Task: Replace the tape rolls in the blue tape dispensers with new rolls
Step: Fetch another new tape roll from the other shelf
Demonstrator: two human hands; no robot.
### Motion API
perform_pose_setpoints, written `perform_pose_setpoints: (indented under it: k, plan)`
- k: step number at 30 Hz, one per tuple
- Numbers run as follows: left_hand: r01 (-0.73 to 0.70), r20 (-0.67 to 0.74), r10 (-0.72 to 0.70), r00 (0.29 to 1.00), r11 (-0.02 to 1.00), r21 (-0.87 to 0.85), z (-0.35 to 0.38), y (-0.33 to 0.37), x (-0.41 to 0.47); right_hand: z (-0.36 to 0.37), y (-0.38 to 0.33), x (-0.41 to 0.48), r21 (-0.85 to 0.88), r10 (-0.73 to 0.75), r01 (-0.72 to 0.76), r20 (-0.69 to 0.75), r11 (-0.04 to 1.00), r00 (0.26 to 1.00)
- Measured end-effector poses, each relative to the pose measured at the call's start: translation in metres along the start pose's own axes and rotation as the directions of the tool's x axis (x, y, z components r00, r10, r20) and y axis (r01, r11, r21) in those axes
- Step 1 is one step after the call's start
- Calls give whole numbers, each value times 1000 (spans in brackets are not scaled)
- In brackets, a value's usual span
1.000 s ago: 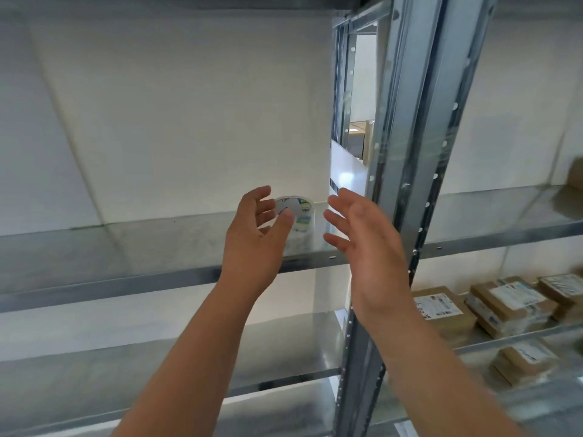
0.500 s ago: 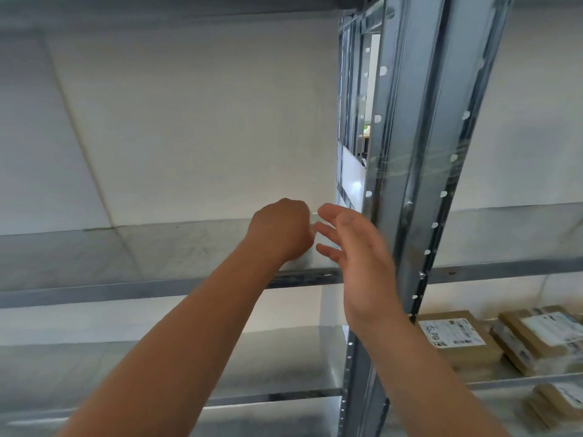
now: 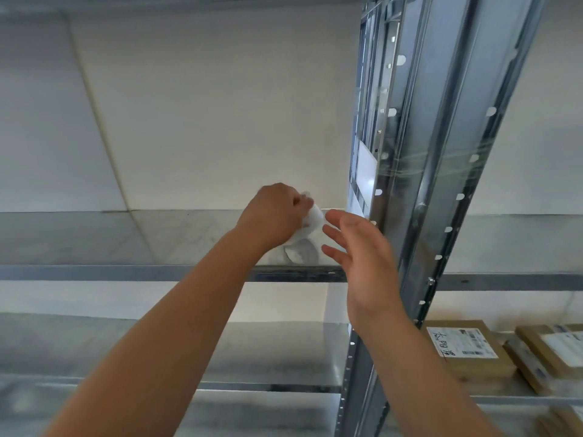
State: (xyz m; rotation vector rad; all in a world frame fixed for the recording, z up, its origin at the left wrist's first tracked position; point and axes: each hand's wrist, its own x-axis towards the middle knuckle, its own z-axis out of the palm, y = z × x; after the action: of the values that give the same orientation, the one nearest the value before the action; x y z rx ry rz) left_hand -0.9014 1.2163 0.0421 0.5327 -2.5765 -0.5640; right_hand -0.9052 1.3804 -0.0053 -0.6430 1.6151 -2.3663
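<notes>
My left hand (image 3: 273, 216) is closed around a whitish tape roll (image 3: 313, 223) above the metal shelf (image 3: 94, 238), at about eye level. Only a blurred pale part of the roll shows past my knuckles. My right hand (image 3: 359, 247) hovers just right of the roll with its fingers spread and straight, holding nothing. It is blurred with motion, and whether its fingertips touch the roll cannot be made out. No blue tape dispenser is in view.
A perforated steel upright (image 3: 441, 184) rises right beside my right hand. A lower shelf (image 3: 94, 348) lies beneath my arms. Cardboard parcels with labels (image 3: 467, 351) sit on the shelf at the lower right. A white wall backs the shelving.
My left hand went from reaching for the labelled roll on the shelf to closing around it. My right hand drew in beside the roll. The view shifted slightly to the left.
</notes>
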Motion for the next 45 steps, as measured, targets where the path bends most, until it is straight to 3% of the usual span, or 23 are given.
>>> perform_pose_setpoints:
  k: [2, 4, 6, 10, 13, 16, 20, 28, 41, 45]
  plan:
    - [127, -98, -176, 979, 917, -378, -8, -6, -11, -2, 4, 3, 20, 42, -43, 25, 999, 999]
    - [166, -73, -307, 949, 682, -712, -15, -10, -29, 1, 7, 6, 29, 86, -88, 76, 996, 993]
    - [149, -62, -326, 943, 581, -800, -16, -12, -51, 9, 9, 7, 26, 91, -97, 177, 995, 980]
    - [185, -99, -397, 913, 617, -765, -16, -21, -95, 33, 15, 0, 54, 88, -110, 314, 992, 945]
    - [205, -89, -470, 878, 538, -818, -26, -41, -124, 58, 30, -9, 114, 149, -210, 395, 971, 906]
    - [198, -117, -568, 815, 462, -865, -44, -68, -157, 91, 43, -25, 140, 230, -344, 511, 928, 828]
    - [143, -177, -649, 740, 409, -901, -77, -106, -206, 144, 52, -59, 120, 258, -420, 630, 900, 732]
    - [28, -326, -737, 592, 423, -906, -166, -175, -319, 265, 59, -154, -9, 275, -435, 785, 900, 554]
    - [10, -502, -802, 323, 534, -846, -302, -266, -522, 449, 76, -351, -68, 247, -556, 935, 829, 253]
    - [21, -508, -833, 221, 525, -851, -327, -285, -580, 490, 85, -408, -111, 235, -610, 964, 785, 126]
